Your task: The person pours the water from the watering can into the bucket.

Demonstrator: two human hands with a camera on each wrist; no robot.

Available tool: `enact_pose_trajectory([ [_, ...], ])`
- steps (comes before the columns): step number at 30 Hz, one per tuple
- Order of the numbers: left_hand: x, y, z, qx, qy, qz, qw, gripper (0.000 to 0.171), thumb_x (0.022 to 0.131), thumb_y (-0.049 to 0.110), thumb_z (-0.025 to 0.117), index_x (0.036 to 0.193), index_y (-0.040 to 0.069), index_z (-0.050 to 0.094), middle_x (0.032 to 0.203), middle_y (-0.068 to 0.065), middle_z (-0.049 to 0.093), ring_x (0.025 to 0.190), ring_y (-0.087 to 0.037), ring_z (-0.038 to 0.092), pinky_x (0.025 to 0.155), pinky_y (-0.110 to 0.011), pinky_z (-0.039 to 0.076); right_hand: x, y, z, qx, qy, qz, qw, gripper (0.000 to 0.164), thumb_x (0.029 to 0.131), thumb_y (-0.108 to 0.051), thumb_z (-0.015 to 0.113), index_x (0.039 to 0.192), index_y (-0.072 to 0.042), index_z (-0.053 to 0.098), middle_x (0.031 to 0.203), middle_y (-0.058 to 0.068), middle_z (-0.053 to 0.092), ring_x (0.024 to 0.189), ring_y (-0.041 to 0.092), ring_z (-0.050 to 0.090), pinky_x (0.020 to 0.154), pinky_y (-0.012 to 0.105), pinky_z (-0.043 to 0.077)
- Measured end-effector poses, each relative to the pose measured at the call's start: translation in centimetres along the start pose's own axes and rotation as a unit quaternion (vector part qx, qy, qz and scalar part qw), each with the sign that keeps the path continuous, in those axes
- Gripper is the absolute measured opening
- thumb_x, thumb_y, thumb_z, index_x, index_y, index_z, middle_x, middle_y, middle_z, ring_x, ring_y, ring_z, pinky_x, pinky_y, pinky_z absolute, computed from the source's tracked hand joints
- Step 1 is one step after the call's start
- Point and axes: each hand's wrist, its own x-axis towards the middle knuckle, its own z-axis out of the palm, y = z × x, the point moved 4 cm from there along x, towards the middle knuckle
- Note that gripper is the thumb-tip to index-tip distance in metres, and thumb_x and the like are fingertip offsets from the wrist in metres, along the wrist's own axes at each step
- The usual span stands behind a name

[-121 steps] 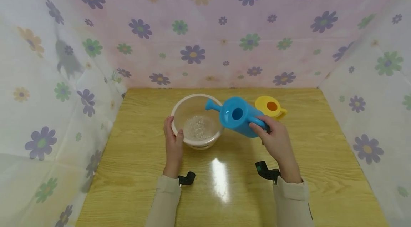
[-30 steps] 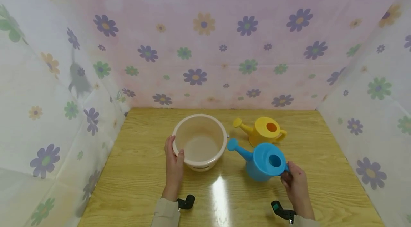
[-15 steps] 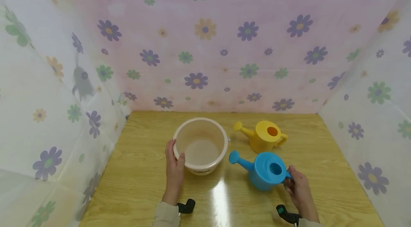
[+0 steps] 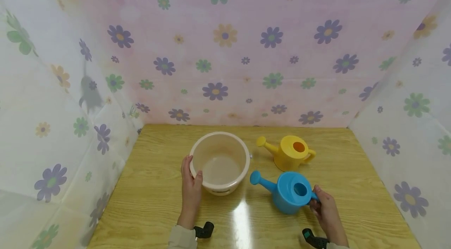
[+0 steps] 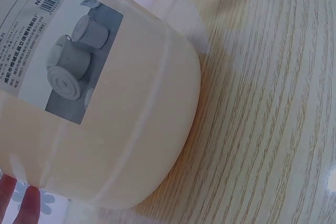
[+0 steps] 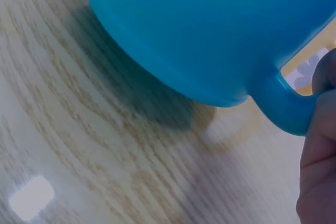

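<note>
A cream plastic bucket (image 4: pixel 220 145) stands upright on the wooden table. My left hand (image 4: pixel 191 198) holds its left side, thumb at the front rim and fingers against the outer wall. In the left wrist view, the bucket's side (image 5: pixel 121 129) bears a printed label, with two fingers (image 5: pixel 29 205) at the corner. My right hand (image 4: pixel 327 212) grips the handle of a blue watering can (image 4: pixel 287 200), whose spout points left towards the bucket. The right wrist view shows the blue can's base (image 6: pixel 184 72) over its shadow; I cannot tell whether it touches the table.
Behind the blue can stands a yellow watering can (image 4: pixel 289 155), its spout also pointing left. Flower-printed sheets (image 4: pixel 225 65) enclose the table (image 4: pixel 155 170) at the back and both sides. A bright light reflection lies on the tabletop.
The blue can was tilted over the bucket's rim with churning water inside the bucket; it has since moved right, towards me and levelled. The water has calmed. My left hand stays on the bucket.
</note>
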Motion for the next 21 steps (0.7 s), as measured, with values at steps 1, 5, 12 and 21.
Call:
enact_pose_trajectory([
  [1,0.0,0.0,0.0,0.001,0.000,-0.001,1.0000,0.052,0.088,0.008,0.044,0.137,0.004,0.026,0.145,-0.011,0.011,0.128,-0.032,0.023,0.095,-0.052,0.027,0.0,0.1,0.0,-0.001,0.003,0.003,1.000,0.040,0.094,-0.036,0.037,0.061,-0.014,0.044,0.054,-0.005,0.038,0.048,0.017,0.030,0.047,0.036,0.017],
  [5,0.0,0.0,0.0,0.003,0.001,-0.002,1.0000,0.052,0.088,0.008,0.044,0.137,0.005,0.026,0.145,-0.011,0.011,0.128,-0.031,0.022,0.096,-0.052,0.027,0.3,0.5,0.0,-0.011,0.017,0.020,1.000,0.040,0.092,-0.039,0.041,0.061,-0.014,0.046,0.053,-0.005,0.038,0.047,0.011,0.035,0.047,0.034,0.019],
  [12,0.1,-2.0,0.1,0.002,-0.002,0.002,1.0000,0.053,0.089,0.011,0.045,0.138,0.012,0.026,0.146,-0.012,0.012,0.128,-0.029,0.022,0.096,-0.053,0.027,0.3,1.4,-0.3,0.004,0.013,0.037,0.999,0.039,0.092,-0.039,0.041,0.061,-0.016,0.046,0.053,-0.006,0.038,0.046,0.008,0.035,0.046,0.033,0.017],
  [21,0.3,-4.0,0.3,0.003,0.003,-0.002,1.0000,0.052,0.090,0.020,0.046,0.139,0.024,0.026,0.146,0.007,0.010,0.129,-0.021,0.022,0.097,-0.049,0.028,0.4,1.4,-0.7,-0.003,0.001,0.050,0.999,0.036,0.091,-0.042,0.042,0.067,-0.016,0.050,0.062,-0.004,0.044,0.055,0.009,0.043,0.042,0.023,0.030],
])
